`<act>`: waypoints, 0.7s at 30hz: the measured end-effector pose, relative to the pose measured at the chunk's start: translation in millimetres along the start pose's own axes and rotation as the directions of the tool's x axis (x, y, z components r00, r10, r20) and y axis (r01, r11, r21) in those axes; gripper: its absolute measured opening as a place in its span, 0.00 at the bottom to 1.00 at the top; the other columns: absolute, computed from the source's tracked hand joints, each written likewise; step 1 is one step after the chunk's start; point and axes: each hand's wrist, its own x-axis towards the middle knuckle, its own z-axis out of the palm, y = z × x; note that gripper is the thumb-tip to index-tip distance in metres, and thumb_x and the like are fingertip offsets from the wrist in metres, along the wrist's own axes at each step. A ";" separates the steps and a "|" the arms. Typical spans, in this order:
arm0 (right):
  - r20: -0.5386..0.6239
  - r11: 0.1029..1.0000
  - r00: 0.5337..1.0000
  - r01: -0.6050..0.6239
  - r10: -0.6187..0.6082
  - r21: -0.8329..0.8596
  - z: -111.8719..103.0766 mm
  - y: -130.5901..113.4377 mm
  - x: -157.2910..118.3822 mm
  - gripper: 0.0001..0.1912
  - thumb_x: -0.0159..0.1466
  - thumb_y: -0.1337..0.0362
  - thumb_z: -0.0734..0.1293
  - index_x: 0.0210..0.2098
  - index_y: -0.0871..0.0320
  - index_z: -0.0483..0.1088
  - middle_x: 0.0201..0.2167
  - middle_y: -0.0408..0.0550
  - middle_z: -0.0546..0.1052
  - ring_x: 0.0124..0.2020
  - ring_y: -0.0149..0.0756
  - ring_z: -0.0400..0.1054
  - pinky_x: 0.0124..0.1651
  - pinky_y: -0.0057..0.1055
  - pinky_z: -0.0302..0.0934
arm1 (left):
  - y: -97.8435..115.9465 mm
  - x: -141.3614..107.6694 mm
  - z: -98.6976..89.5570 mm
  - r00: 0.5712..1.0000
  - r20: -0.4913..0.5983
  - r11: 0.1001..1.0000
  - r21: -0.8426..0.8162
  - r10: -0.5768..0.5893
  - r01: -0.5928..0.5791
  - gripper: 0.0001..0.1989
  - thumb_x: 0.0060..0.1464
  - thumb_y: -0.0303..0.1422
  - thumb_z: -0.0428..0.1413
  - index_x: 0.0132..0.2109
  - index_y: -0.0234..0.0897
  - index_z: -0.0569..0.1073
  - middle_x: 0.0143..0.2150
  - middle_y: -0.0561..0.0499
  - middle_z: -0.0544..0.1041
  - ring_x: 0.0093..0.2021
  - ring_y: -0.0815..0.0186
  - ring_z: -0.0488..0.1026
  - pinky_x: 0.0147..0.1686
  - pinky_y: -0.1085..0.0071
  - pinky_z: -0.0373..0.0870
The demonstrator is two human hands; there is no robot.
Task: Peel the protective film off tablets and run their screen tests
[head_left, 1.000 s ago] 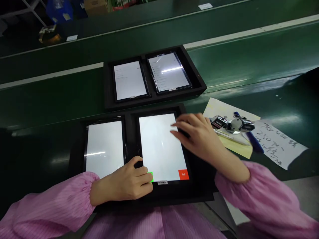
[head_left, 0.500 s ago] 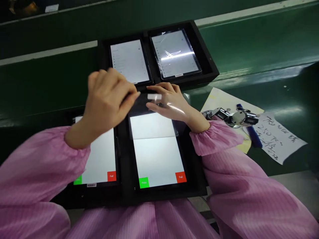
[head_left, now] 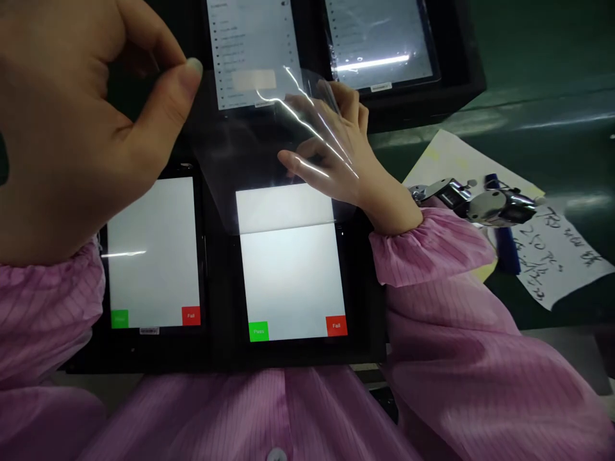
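Observation:
My left hand (head_left: pixel 96 121) is raised at the upper left, thumb and forefinger pinched on a corner of a clear film (head_left: pixel 216 153). The film slants over the upper part of a tablet (head_left: pixel 293 275) with a white screen and green Pass and red Fail boxes. Behind the film, my right hand (head_left: pixel 331 141) has its fingers bent and its thumb apart; whether it touches the film is unclear. To the left, a second tablet (head_left: pixel 154 256) shows the same boxes. Both tablets lie in a black tray (head_left: pixel 221 346).
Farther back, another black tray (head_left: pixel 461 77) holds a tablet (head_left: pixel 254 38) and a film-covered tablet (head_left: pixel 384 45). On the right are a metal counter (head_left: pixel 494 205), a blue pen (head_left: pixel 507 250), a yellowish sheet (head_left: pixel 442 153) and a handwritten note (head_left: pixel 552 256) on the green surface.
My left hand has moved up and left, nearer the camera, drawing the film higher. More of the film now shows, stretched between the hands. The view has shifted, with the rear tray higher in it.

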 end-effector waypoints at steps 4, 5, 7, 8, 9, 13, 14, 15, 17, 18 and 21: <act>-0.036 0.999 0.999 -0.011 0.013 0.043 1.0 1.0 1.5 0.15 0.75 0.52 0.67 0.54 0.49 0.79 0.70 0.45 0.68 0.76 0.62 0.48 0.73 0.65 0.51 | -7.8 1.9 -6.1 0.991 0.116 0.978 0.194 0.061 -0.082 0.15 0.75 0.40 0.52 0.61 0.43 0.75 0.53 0.59 0.71 0.58 0.64 0.75 0.66 0.51 0.72; -0.050 0.998 0.999 -0.004 0.007 0.058 2.2 2.2 1.9 0.14 0.74 0.53 0.68 0.53 0.51 0.79 0.70 0.46 0.69 0.76 0.63 0.49 0.74 0.65 0.50 | -6.8 2.5 -7.6 0.992 0.097 0.979 0.181 0.080 -0.097 0.15 0.74 0.41 0.53 0.60 0.43 0.75 0.51 0.59 0.72 0.57 0.64 0.76 0.63 0.52 0.73; -0.068 0.997 0.997 0.026 -0.021 0.076 5.6 5.5 2.8 0.13 0.74 0.54 0.68 0.47 0.56 0.80 0.70 0.48 0.69 0.76 0.63 0.49 0.73 0.66 0.48 | -1.3 3.7 -10.4 0.993 0.069 0.979 0.176 0.094 -0.105 0.16 0.73 0.43 0.54 0.57 0.41 0.76 0.48 0.58 0.72 0.56 0.61 0.77 0.59 0.53 0.74; -0.079 0.996 0.996 0.046 -0.039 0.079 7.6 7.3 3.2 0.14 0.74 0.53 0.69 0.42 0.57 0.80 0.70 0.48 0.69 0.75 0.64 0.50 0.73 0.67 0.47 | 2.6 4.1 -11.6 0.995 0.065 0.979 0.182 0.075 -0.086 0.17 0.73 0.44 0.52 0.57 0.40 0.77 0.48 0.58 0.72 0.56 0.60 0.77 0.58 0.53 0.74; -0.093 0.995 0.994 0.064 -0.057 0.079 9.6 9.1 3.5 0.17 0.73 0.52 0.69 0.38 0.59 0.80 0.69 0.48 0.69 0.75 0.65 0.50 0.72 0.68 0.48 | 6.6 4.6 -12.8 0.996 0.068 0.979 0.193 0.055 -0.068 0.18 0.73 0.46 0.50 0.56 0.40 0.77 0.48 0.58 0.71 0.57 0.59 0.77 0.60 0.52 0.72; -0.147 0.991 0.988 0.073 -0.056 0.113 12.8 12.3 2.9 0.19 0.72 0.50 0.71 0.31 0.57 0.78 0.68 0.46 0.71 0.74 0.67 0.53 0.70 0.70 0.49 | 15.4 6.7 -17.6 0.998 0.069 0.969 0.247 0.006 -0.022 0.24 0.74 0.52 0.46 0.56 0.40 0.78 0.45 0.60 0.71 0.57 0.60 0.77 0.64 0.47 0.66; -0.161 0.988 0.987 0.052 -0.028 0.147 11.7 12.0 2.4 0.18 0.71 0.51 0.72 0.31 0.56 0.78 0.66 0.47 0.73 0.73 0.64 0.54 0.71 0.67 0.50 | 15.1 6.8 -18.9 0.998 0.057 0.962 0.273 0.005 -0.020 0.26 0.73 0.53 0.45 0.56 0.40 0.78 0.44 0.60 0.71 0.57 0.59 0.77 0.64 0.46 0.66; -0.182 0.981 0.983 0.029 0.007 0.191 9.8 11.3 1.8 0.16 0.71 0.52 0.72 0.31 0.54 0.78 0.64 0.47 0.75 0.72 0.60 0.57 0.72 0.63 0.52 | 14.3 6.5 -20.3 0.999 0.047 0.953 0.303 0.008 -0.022 0.28 0.73 0.55 0.44 0.56 0.39 0.78 0.44 0.60 0.70 0.58 0.57 0.77 0.64 0.44 0.66; -0.247 0.949 0.963 -0.027 0.109 0.313 4.2 9.4 0.1 0.15 0.71 0.55 0.73 0.29 0.52 0.76 0.56 0.48 0.80 0.65 0.49 0.67 0.69 0.51 0.59 | 12.8 4.6 -23.1 0.999 0.030 0.939 0.343 0.017 -0.026 0.29 0.73 0.55 0.43 0.56 0.39 0.77 0.43 0.59 0.69 0.58 0.55 0.77 0.63 0.42 0.65; -0.280 0.926 0.945 -0.053 0.167 0.373 0.8 8.2 -1.2 0.15 0.72 0.56 0.72 0.29 0.51 0.75 0.50 0.48 0.81 0.59 0.44 0.71 0.66 0.45 0.63 | 12.9 3.0 -24.3 0.999 0.016 0.940 0.341 0.030 -0.034 0.29 0.73 0.55 0.43 0.56 0.38 0.77 0.43 0.59 0.69 0.58 0.57 0.77 0.63 0.43 0.66; -0.371 0.867 0.868 -0.123 0.330 0.483 -10.9 4.6 -8.9 0.16 0.76 0.61 0.66 0.31 0.52 0.76 0.34 0.47 0.80 0.37 0.33 0.73 0.48 0.34 0.68 | 18.1 -3.2 -26.3 0.999 -0.006 0.963 0.267 0.032 -0.029 0.23 0.76 0.49 0.46 0.56 0.38 0.76 0.47 0.60 0.69 0.58 0.64 0.75 0.64 0.53 0.69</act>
